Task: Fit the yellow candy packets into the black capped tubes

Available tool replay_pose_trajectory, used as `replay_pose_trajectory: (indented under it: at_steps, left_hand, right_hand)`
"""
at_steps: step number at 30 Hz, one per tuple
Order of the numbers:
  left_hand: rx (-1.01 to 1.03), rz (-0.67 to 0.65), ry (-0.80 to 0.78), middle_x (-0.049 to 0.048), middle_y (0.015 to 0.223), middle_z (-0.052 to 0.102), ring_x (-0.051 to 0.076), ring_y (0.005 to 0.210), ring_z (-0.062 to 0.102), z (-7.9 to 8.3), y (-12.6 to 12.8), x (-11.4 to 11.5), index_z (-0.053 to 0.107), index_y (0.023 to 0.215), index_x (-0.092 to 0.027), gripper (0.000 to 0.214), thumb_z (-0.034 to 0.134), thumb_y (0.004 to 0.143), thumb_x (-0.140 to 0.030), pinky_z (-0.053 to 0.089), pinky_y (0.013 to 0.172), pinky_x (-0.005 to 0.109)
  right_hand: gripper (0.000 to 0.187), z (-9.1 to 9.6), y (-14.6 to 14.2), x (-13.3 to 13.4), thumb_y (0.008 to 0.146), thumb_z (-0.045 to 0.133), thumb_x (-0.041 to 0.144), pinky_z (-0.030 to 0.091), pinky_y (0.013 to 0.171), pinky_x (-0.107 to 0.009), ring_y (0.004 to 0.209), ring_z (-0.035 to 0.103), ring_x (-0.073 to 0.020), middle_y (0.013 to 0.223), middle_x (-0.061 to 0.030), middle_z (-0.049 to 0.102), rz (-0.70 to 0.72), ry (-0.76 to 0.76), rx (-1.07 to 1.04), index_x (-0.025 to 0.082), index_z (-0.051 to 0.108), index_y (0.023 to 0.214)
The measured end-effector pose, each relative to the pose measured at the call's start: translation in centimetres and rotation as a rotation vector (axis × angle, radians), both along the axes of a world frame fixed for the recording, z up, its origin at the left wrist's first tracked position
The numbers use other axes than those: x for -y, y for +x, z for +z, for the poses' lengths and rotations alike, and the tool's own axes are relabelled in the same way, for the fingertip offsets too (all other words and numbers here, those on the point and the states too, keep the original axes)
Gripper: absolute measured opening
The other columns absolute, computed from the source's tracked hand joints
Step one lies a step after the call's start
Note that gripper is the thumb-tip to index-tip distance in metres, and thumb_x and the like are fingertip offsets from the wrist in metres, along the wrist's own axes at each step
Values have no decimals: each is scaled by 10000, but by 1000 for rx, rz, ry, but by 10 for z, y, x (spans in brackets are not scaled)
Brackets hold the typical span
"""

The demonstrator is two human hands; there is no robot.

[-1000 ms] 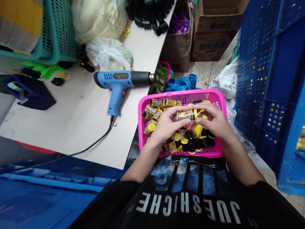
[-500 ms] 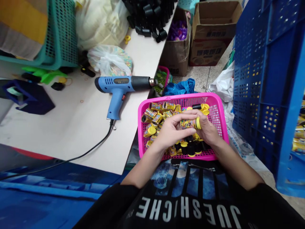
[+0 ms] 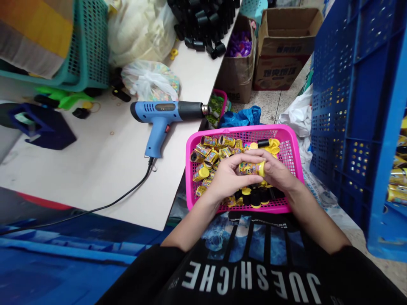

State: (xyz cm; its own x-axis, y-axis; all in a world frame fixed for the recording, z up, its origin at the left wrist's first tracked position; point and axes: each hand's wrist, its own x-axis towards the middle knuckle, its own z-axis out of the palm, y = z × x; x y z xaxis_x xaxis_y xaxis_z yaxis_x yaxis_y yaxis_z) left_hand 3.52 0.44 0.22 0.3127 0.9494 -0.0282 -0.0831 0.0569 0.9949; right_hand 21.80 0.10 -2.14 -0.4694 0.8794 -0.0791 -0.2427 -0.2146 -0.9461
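Note:
Between my hands lies a small yellow printed bottle (image 3: 249, 168) with a yellow cap at its right end. My left hand (image 3: 225, 177) wraps round its body, thumb below and fingers above. The fingers of my right hand (image 3: 280, 173) close on the capped end. Both hands are over a pink basket (image 3: 298, 159). Inside it, several similar bottles (image 3: 203, 151) are on the left, loose yellow caps (image 3: 273, 145) at the upper right, and black pieces with yellow caps (image 3: 255, 198) near the front.
A blue heat gun (image 3: 157, 131) lies on the white table (image 3: 127, 169) at my left, its cord trailing off. A tape dispenser (image 3: 47, 127), plastic bags (image 3: 152, 80) and black tubes (image 3: 206, 25) are also there. A blue crate (image 3: 343, 114) rises at the right; cardboard boxes (image 3: 282, 63) stand ahead.
My right fingers have shifted over the cap, covering more of it, and the bottle has turned slightly. The whole view has moved a little. Both hands keep hold.

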Motion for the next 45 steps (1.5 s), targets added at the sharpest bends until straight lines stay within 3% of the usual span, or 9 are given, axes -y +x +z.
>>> replay_pose_trajectory:
  at_steps: [5, 10, 13, 16, 20, 26, 31, 37, 45]
  left_hand:
    - [6, -79, 36, 57, 1039, 810, 212, 901, 753, 6, -17, -7, 819, 1001, -246, 357, 928, 682, -363, 592, 857, 351]
    - [-416, 206, 301, 73, 1222, 755, 280, 1196, 670, 4, -54, -30, 796, 1072, -254, 378, 858, 764, -465, 497, 1112, 461]
    - [-836, 171, 341, 126, 1505, 589, 387, 1453, 450, -9, -66, -36, 759, 1180, -215, 515, 853, 759, -497, 328, 1238, 608]
    - [-921, 136, 387, 116, 1604, 494, 372, 1510, 393, -19, -67, -35, 661, 1360, -250, 586, 787, 840, -488, 329, 1238, 615]
    - [-795, 200, 485, 83, 1441, 657, 255, 1348, 600, -15, -63, -34, 705, 1274, -250, 365, 686, 941, -397, 449, 1174, 489]
    - [-592, 325, 491, 40, 1117, 791, 175, 1052, 720, -8, -59, -32, 776, 1074, -226, 195, 682, 951, -343, 570, 927, 325]
    - [-474, 115, 441, 50, 1027, 802, 165, 967, 739, -3, -31, -21, 786, 1023, -211, 144, 681, 952, -278, 574, 882, 314]
    - [-385, -64, 286, 43, 941, 785, 147, 830, 719, -13, 9, -15, 741, 1174, -189, 318, 725, 859, -146, 561, 779, 286]
    - [17, 302, -116, -21, 770, 727, 85, 693, 667, -25, -1, -27, 741, 982, -189, 234, 828, 767, -222, 545, 696, 207]
  right_hand:
    - [608, 12, 8, -12, 919, 569, 723, 475, 1120, -440, 1339, 583, -254, 1412, -70, 637, 89, 110, 197, 305, 613, 1358]
    - [369, 14, 21, -34, 1019, 500, 492, 492, 986, -441, 1065, 660, -267, 1083, -103, 746, -47, 309, 947, 201, 724, 1055]
    - [225, 2, 25, -34, 904, 703, 358, 469, 934, -419, 1063, 640, -304, 1088, -129, 747, 197, 406, 1343, 177, 731, 1034]
    - [213, -11, 24, -30, 860, 745, 265, 453, 833, -357, 1036, 644, -288, 1081, -116, 745, 377, 457, 1465, 189, 728, 1059]
    - [192, -14, 23, -36, 964, 612, 288, 451, 783, -335, 913, 671, -243, 952, -95, 761, 436, 448, 1496, 211, 787, 948]
    - [426, 3, 38, -41, 985, 523, 237, 513, 875, -365, 1016, 721, -282, 1129, -117, 789, 361, 429, 1427, 255, 692, 1376]
    - [633, 26, 46, -31, 994, 501, 295, 543, 774, -415, 925, 755, -345, 1129, -145, 797, 224, 308, 1495, 243, 374, 1612]
    - [568, 46, 34, -30, 988, 521, 249, 568, 874, -415, 1083, 750, -323, 1224, -113, 776, 310, 371, 1197, 260, 415, 1546]
    - [378, 25, 29, -46, 965, 571, 268, 499, 1062, -530, 1227, 669, -340, 1302, -144, 721, 242, 350, 1058, 209, 603, 1337]
